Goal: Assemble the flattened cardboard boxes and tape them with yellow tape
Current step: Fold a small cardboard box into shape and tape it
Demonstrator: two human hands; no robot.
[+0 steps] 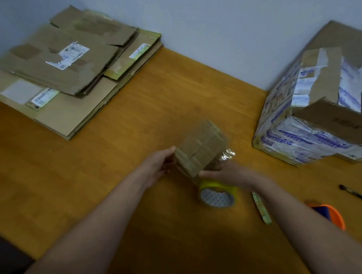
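- The small brown cardboard box is held up just above the wooden table, near its middle, between both hands. It is blurred, so its flaps and seams are hard to read.
- The left hand grips the box's left end, thumb on top and fingers curled to the side face.
- The right hand holds the lower right corner, fingers wrapped under the edge. A crinkled scrap of clear film sticks out just above it.
- The box looks light and empty, so it should turn easily. Its thin walls will likely dent under a hard squeeze, so it is safer to hold it by opposite edges or corners than by the middle of a panel.
- The old tape on its faces may be slick, and bare cardboard should give the better hold.
- The roll of yellow tape lies on the table just beneath the right wrist. It is stiff and best taken by the rim.
- The stack of flattened cardboard boxes lies at the far left corner. The sheets are floppy and best lifted by two edges.
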